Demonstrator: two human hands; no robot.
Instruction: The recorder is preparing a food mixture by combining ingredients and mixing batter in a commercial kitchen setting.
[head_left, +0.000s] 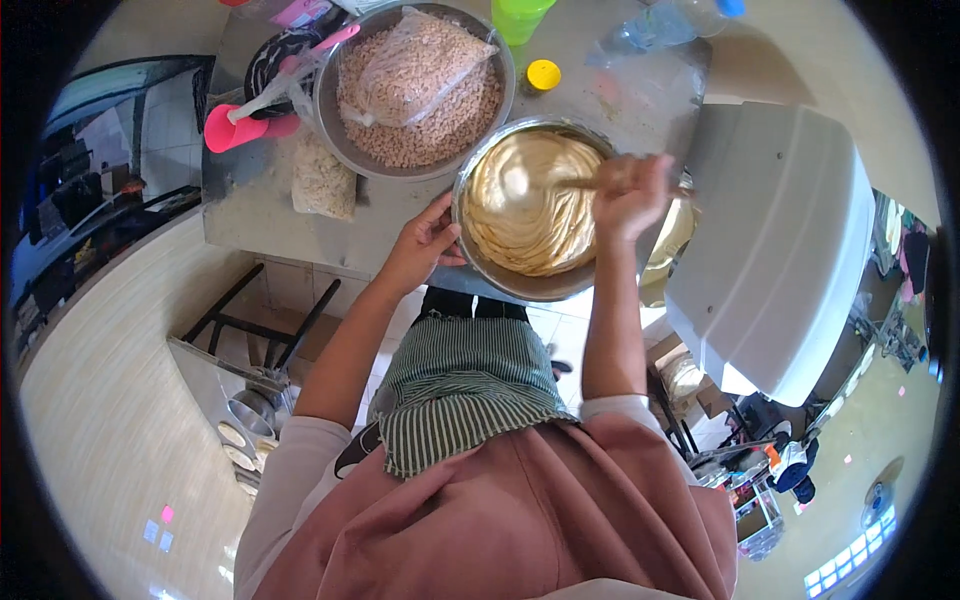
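A metal bowl of creamy, pale-brown batter stands at the near edge of the table. My left hand grips its left rim, the thumb and fingers closed against the side. Over the right rim, my right hand is closed around the wooden handle of a stirring tool. The tool's head is blurred and partly sunk in the batter, so its shape cannot be made out. Curved ridges run through the batter around it.
Behind, a wide metal basin holds small tan pieces and a clear plastic bag. Left of it are a pink scoop and a bag of pale crumbs. A yellow lid, a green cup and a plastic bottle lie beyond. A white machine housing stands right.
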